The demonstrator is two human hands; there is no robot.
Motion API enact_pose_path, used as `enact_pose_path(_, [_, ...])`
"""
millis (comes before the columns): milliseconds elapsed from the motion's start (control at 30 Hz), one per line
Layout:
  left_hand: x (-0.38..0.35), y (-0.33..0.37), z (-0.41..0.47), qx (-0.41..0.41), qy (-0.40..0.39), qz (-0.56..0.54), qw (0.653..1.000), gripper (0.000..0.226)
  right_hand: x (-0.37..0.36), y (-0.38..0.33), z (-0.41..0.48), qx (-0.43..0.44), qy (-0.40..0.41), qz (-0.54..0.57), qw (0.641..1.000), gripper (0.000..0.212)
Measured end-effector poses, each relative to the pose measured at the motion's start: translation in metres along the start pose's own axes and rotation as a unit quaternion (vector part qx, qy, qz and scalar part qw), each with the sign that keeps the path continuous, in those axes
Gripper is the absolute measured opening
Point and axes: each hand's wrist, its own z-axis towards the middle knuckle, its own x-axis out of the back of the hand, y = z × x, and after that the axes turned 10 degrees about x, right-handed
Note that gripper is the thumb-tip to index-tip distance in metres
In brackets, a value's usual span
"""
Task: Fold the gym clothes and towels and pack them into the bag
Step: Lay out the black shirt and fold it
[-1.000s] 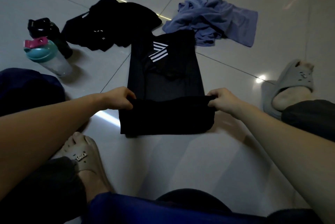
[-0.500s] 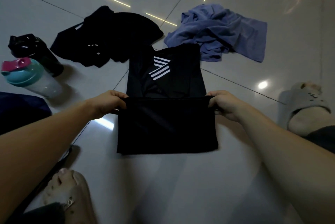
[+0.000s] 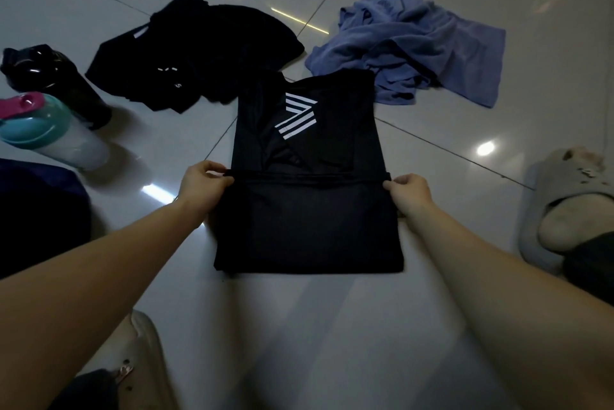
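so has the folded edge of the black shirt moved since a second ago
Yes. Both hands, left and right, have carried the shirt's folded edge up toward its white stripes, so the fold covers more of the shirt.

Shirt (image 3: 309, 210) on floor (image 3: 432, 310), towel (image 3: 415, 44) behind, bottles (image 3: 56, 130) left.

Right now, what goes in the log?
step: folding black shirt | left hand: grips hem | right hand: grips hem | blue towel: unfolded
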Motion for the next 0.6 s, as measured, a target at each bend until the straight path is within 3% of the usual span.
enact_pose_path(67, [0.000, -0.004, 0.001, 0.020, -0.006, 0.014, 1.000, 0.033, 0.004, 0.001, -0.005, -0.013, 0.004, -0.009, 1.000, 0.028])
enact_pose_path(133, [0.001, -0.008, -0.004, 0.026, -0.010, 0.049, 0.998, 0.033, 0.006, 0.002, -0.012, -0.005, 0.005, -0.045, 0.999, 0.021])
enact_pose_path(267, [0.003, -0.016, -0.014, -0.040, 0.016, 0.252, 0.967, 0.034, 0.010, 0.013, -0.028, -0.040, -0.051, -0.087, 0.994, 0.020])
enact_pose_path(400, [0.003, -0.022, -0.018, -0.038, -0.015, 0.223, 0.974, 0.029, 0.015, 0.020, -0.038, -0.039, -0.063, -0.080, 0.994, 0.018])
enact_pose_path(600, [-0.002, -0.041, -0.033, -0.054, 0.053, 0.315, 0.946, 0.039, 0.019, 0.025, -0.061, -0.071, -0.096, -0.020, 0.993, 0.022])
